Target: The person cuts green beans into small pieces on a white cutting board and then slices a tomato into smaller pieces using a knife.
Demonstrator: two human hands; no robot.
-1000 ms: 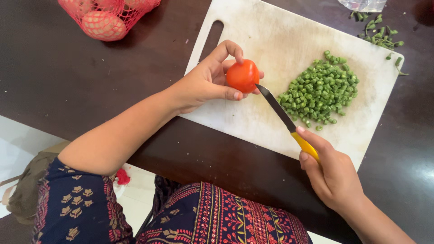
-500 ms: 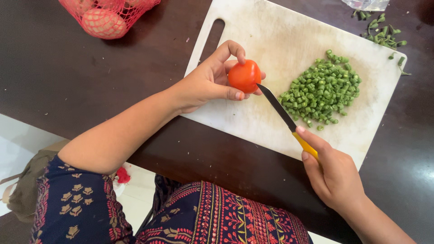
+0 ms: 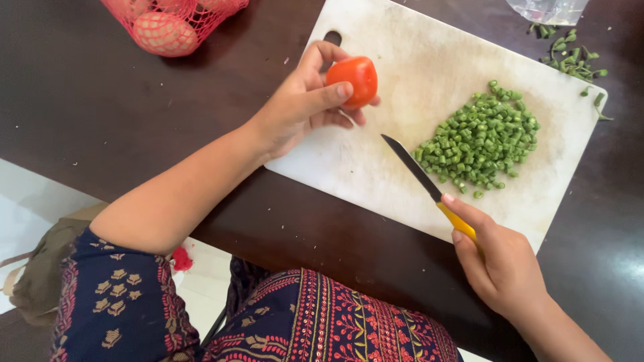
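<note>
Fabric, olive-brown, bundled (image 3: pixel 40 268) – far left, low, on pale floor (image 3: pixel 27 194) beside the person's patterned navy sleeve (image 3: pixel 114 295).

Net bag, red mesh (image 3: pixel 178 20) – top left on dark brown wooden table (image 3: pixel 100 100), holding round pale produce; cut off by top edge.

Left hand (image 3: pixel 302 100) – raised over left part of the board, approx. at its handle slot. Fingers curled round a red-orange tomato (image 3: pixel 353 79), thumb pressed across its front; closed grip, tomato held up off the board surface, well apart from the knife tip.

Cutting board, white plastic, stained, rectangular w/ slot handle (image 3: pixel 402 60) – lies at an angle across table centre.

Knife, dark blade w/ yellow handle (image 3: pixel 422 177) – blade points up-left over the board, tip in bare board area between tomato and bean pile; touches neither.

Chopped green beans, heap of small pieces (image 3: pixel 479 137) – right half of board, just right of blade; a few strays at heap's lower edge.

Right hand (image 3: pixel 496 265) – lower right, wrapped shut round the yellow handle, index finger laid along its top; hand sits off the board's near edge, over table.

Bean ends and trimmings, green, loose (image 3: pixel 573 57) – on table past board's top right corner.

Clear plastic bag (image 3: pixel 547 10) – top right edge, mostly out of view.
</note>
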